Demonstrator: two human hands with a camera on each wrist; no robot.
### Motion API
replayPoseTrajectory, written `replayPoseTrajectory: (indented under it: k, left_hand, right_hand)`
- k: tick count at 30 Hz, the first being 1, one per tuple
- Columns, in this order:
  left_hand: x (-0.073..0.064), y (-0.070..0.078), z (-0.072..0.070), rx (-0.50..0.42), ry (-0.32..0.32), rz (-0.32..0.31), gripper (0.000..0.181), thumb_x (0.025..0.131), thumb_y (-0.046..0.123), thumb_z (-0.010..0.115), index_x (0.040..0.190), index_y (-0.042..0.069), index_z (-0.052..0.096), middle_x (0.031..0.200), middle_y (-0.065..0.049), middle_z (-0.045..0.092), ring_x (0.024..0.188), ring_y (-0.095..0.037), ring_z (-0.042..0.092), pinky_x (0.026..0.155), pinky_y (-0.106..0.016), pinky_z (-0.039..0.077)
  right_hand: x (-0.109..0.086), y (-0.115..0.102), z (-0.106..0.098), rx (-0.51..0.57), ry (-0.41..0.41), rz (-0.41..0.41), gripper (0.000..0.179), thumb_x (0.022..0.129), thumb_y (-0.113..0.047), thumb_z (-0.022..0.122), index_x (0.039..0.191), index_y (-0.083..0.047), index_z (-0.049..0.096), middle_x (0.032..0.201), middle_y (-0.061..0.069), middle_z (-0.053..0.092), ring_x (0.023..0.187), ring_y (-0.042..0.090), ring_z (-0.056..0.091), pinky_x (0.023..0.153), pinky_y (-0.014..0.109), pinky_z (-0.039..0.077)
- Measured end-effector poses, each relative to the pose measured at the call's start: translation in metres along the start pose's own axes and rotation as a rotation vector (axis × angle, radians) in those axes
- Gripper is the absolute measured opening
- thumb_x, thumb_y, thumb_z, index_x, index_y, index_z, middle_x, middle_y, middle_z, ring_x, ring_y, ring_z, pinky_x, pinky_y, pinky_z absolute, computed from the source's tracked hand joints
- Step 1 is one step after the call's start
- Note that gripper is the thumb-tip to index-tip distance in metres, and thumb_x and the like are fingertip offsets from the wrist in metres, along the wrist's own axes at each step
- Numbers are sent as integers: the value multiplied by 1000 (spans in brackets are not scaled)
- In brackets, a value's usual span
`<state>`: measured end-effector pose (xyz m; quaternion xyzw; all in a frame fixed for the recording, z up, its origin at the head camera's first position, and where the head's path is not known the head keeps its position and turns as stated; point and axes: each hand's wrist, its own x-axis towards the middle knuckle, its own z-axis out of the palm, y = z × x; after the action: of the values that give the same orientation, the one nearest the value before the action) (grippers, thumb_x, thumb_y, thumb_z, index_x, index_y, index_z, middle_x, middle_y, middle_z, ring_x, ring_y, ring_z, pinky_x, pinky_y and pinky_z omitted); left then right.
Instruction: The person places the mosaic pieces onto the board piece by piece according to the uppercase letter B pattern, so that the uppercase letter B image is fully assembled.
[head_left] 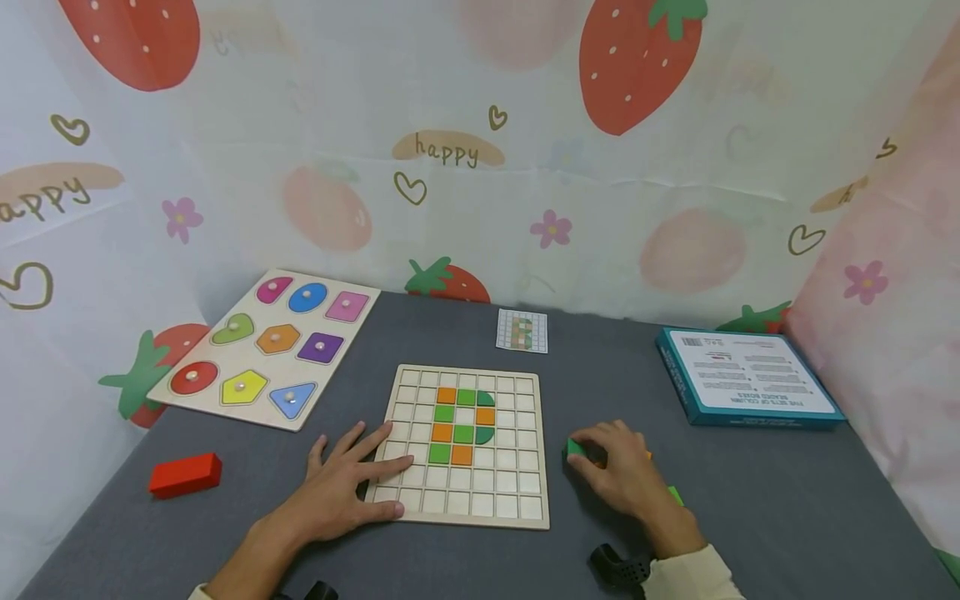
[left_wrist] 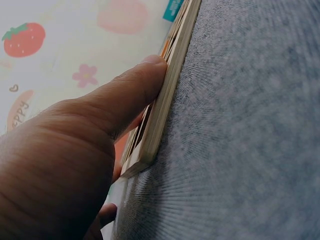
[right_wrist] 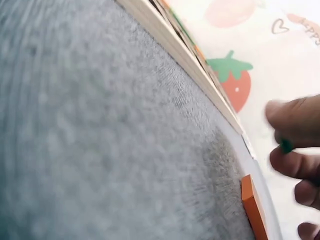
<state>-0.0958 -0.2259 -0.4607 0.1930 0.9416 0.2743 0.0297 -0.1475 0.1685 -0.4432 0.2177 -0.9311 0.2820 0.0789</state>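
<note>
A wooden grid board [head_left: 495,504] lies in the middle of the table, with orange and light green squares and dark green rounded pieces set in its upper cells. My left hand [head_left: 341,483] rests spread on the board's left edge, the thumb [left_wrist: 135,82] lying along its near side. To the right of the board, my right hand [head_left: 618,467] pinches a small green block [head_left: 575,448] between thumb and fingers. Only a sliver of that block [right_wrist: 286,146] shows in the right wrist view. An orange block [right_wrist: 254,207] is on the table below these fingers, mostly hidden in the head view.
A light green block [head_left: 676,495] peeks out beside the right wrist. Behind the board lies a pattern card [head_left: 522,331]. A shape puzzle board [head_left: 247,350] and a red block [head_left: 185,476] are at left; a teal box [head_left: 753,379] sits at right. A printed curtain hangs behind.
</note>
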Motion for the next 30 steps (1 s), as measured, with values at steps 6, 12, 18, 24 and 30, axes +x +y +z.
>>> replayPoseTrajectory:
  k: [6,12,18,24,30]
  left_hand:
    - [0,-1,0,1,-1,2,65,80,64,66,135,31,60,155,-6,29,140,-44,14,97,-73,-4]
    - [-1,-1,1,-9,-7,0,64,80,63,66,135,32,59,155,-6,28,140,-44,14,97,-72,-5]
    - [-1,-1,1,-16,2,1,64,80,63,66,135,32,60,155,-6,29,140,-44,14,98,-72,-5]
    - [-1,0,1,-10,5,-3,64,80,63,66,134,31,60,155,-6,29,140,-44,14,97,-72,-5]
    - [-1,0,0,-9,6,-2,64,79,64,66,135,32,60,155,-6,29,140,-44,14,97,-73,-5]
  right_hand:
    - [2,-11,-7,-5,83,-43,21,79,-16,82,99,-13,74,87,-9,63,85,15,52,80,50,36]
    - [6,-26,-12,19,119,-94,23,78,-14,82,99,-12,74,86,-7,63,85,22,54,78,48,37]
    - [15,-45,-11,51,150,-155,23,77,-14,83,98,-10,75,86,-6,64,84,19,52,75,44,37]
    - [24,-62,-5,80,162,-191,24,77,-14,83,99,-8,74,86,-5,64,83,19,51,76,44,36]
    - [28,-75,4,111,127,-160,24,78,-16,82,100,-10,74,86,-7,61,86,25,52,78,49,35]
